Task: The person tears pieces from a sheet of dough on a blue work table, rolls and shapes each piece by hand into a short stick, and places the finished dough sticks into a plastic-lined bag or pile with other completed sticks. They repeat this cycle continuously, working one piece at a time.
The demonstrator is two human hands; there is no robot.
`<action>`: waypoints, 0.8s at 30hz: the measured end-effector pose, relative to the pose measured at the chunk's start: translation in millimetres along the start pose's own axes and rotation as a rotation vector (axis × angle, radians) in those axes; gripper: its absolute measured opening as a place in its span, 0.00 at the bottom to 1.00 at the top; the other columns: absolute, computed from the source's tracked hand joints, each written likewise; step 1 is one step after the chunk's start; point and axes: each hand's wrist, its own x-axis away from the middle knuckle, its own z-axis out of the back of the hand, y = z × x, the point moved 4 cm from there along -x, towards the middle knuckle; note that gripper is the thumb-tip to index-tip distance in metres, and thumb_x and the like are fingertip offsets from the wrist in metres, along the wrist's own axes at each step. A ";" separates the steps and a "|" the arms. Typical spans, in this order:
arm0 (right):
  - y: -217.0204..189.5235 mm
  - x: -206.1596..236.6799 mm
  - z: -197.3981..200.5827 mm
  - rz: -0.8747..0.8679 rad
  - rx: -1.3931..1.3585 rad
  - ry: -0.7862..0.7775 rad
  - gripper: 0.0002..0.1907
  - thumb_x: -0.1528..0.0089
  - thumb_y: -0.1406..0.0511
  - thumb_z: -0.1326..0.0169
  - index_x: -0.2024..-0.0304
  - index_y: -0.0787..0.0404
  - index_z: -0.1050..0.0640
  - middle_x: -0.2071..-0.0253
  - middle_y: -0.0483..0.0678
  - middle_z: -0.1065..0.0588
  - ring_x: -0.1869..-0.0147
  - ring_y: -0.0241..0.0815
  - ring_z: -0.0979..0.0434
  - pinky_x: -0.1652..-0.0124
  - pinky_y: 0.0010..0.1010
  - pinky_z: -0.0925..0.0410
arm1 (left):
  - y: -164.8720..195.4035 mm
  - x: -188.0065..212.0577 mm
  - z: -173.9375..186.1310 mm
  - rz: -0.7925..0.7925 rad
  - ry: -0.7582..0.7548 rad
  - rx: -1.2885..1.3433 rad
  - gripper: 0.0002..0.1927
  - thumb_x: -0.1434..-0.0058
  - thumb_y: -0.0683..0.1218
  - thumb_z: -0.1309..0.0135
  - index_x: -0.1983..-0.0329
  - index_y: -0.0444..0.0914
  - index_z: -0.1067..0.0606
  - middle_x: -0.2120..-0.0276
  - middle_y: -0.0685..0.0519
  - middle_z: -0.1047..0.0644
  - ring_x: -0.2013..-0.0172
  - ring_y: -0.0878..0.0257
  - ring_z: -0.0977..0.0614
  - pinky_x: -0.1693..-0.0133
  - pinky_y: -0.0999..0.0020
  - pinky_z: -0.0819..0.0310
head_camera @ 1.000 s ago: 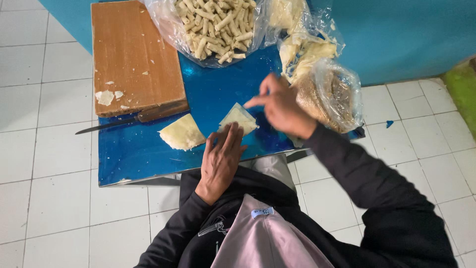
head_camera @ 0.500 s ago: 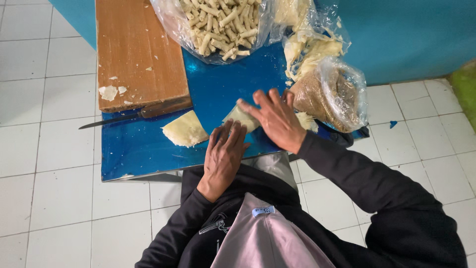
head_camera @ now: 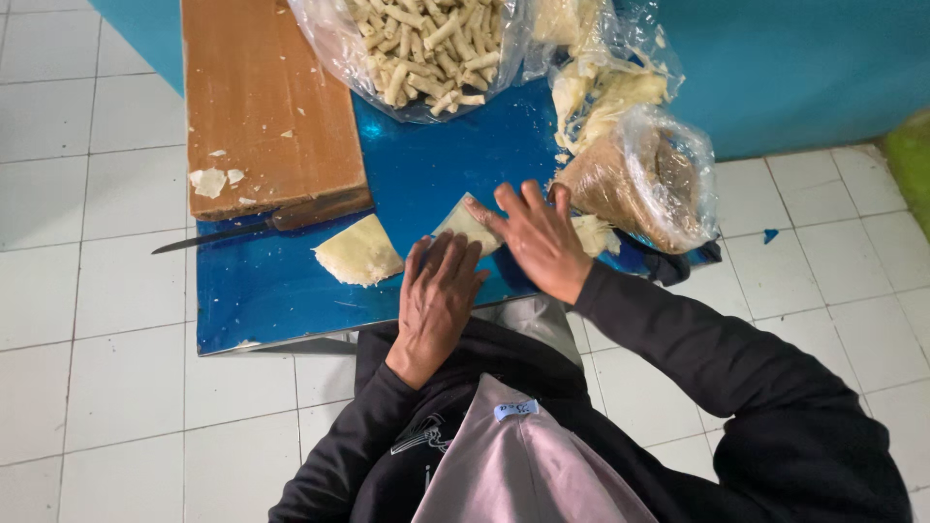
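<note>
Nearest, the left hand (head_camera: 436, 295) is laid flat w/ fingers spread on the blue table (head_camera: 271, 291), its tips touching the near edge of a thin pale wrapper (head_camera: 463, 225), and the right hand (head_camera: 536, 237) is pressed open on top of that wrapper, nothing gripped. Just left of the hands a 2nd pale sheet (head_camera: 358, 254) is seen, w/ a knife (head_camera: 257, 225) beside the wooden board (head_camera: 266, 97). Farther back, a clear bag of little rolls (head_camera: 421, 48) and 2 more bags, pale scraps (head_camera: 605, 87) & brown filling (head_camera: 639, 179), are set at the table's far side.
</note>
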 end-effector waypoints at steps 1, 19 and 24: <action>-2.5 1.2 2.2 -0.006 0.022 0.013 0.32 0.38 0.70 0.49 0.31 0.43 0.27 0.49 0.45 0.34 0.46 0.46 0.37 0.46 0.52 0.45 | -0.2 -0.8 1.8 0.002 0.023 0.010 0.17 0.36 0.46 0.43 0.46 0.35 0.26 0.49 0.46 0.24 0.41 0.50 0.25 0.37 0.51 0.39; 227.7 118.8 -64.2 -0.201 -0.118 -0.844 0.09 0.44 0.67 0.45 0.66 0.48 0.16 0.59 0.34 0.21 0.42 0.43 0.28 0.60 0.56 0.37 | 7.3 -26.0 -3.1 0.103 0.118 0.069 0.18 0.42 0.35 0.44 0.48 0.34 0.30 0.54 0.45 0.26 0.51 0.47 0.24 0.36 0.48 0.40; 238.7 126.3 -73.5 -0.256 -0.239 -0.838 0.08 0.48 0.67 0.43 0.66 0.51 0.18 0.65 0.43 0.20 0.51 0.49 0.22 0.61 0.56 0.38 | 2.6 -13.4 3.3 0.235 0.156 0.089 0.18 0.41 0.38 0.42 0.48 0.35 0.30 0.53 0.45 0.28 0.51 0.46 0.26 0.48 0.54 0.35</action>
